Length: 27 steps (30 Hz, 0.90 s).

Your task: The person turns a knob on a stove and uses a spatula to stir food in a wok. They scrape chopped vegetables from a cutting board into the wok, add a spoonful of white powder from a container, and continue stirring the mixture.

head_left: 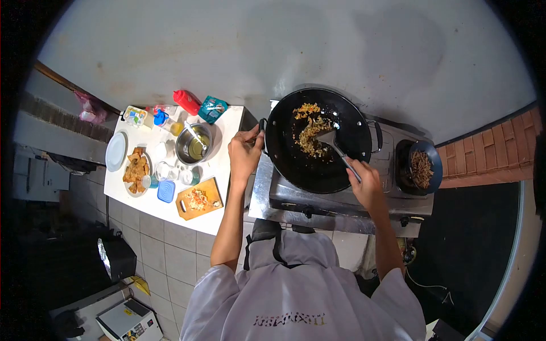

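Note:
A large black wok (290,173) sits on the stove (261,190), with chopped, browned food (310,133) spread in its upper middle. My left hand (245,150) grips the wok's left handle (262,126). In my right hand (365,183) is the grey handle of a metal spatula (328,138), whose flat blade touches the food from the right. Both hands have their fingers closed. The wok's right handle (376,136) is free of any hand.
Right of the wok, a small dark pan (435,165) holds brown strips. The white table (210,226) at left bears a cutting board (215,190) with chopped bits, a metal pot (183,149), a plate of fried pieces (136,170), a red bottle (186,102) and jars.

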Motion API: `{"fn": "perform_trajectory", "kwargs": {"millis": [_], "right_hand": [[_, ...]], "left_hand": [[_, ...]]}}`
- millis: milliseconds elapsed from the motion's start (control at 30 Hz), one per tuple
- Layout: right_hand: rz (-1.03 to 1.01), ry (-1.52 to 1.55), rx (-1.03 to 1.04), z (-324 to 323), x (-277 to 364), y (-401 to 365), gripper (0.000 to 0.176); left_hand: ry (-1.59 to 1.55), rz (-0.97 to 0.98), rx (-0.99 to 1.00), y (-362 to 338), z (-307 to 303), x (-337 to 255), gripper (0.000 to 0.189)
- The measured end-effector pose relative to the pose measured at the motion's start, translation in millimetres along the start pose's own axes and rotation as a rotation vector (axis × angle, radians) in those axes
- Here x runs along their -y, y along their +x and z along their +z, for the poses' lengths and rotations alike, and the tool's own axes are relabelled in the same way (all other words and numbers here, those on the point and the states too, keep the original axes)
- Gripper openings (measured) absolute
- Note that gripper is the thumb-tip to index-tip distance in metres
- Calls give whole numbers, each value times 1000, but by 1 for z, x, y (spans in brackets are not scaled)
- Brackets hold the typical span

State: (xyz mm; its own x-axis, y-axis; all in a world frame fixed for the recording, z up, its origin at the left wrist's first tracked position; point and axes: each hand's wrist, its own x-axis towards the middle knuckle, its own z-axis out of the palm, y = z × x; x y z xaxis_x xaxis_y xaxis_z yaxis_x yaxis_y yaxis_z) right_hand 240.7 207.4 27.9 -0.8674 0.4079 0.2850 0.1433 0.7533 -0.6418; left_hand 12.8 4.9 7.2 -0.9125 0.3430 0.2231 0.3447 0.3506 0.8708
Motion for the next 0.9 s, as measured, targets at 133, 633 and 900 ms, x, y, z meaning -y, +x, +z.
{"fn": "perform_trajectory", "kwargs": {"millis": [133,633,900], "right_hand": [[-10,-1,7,9,-5,18,22],[-80,24,-86,19,-6,62,22],[-90,47,-84,17,-1,63,22]], "left_hand": [[1,16,17,0,-2,0,26],[28,-4,57,0,-2,-12,27],[22,-20,67,-1,-2,-11,29]]}}
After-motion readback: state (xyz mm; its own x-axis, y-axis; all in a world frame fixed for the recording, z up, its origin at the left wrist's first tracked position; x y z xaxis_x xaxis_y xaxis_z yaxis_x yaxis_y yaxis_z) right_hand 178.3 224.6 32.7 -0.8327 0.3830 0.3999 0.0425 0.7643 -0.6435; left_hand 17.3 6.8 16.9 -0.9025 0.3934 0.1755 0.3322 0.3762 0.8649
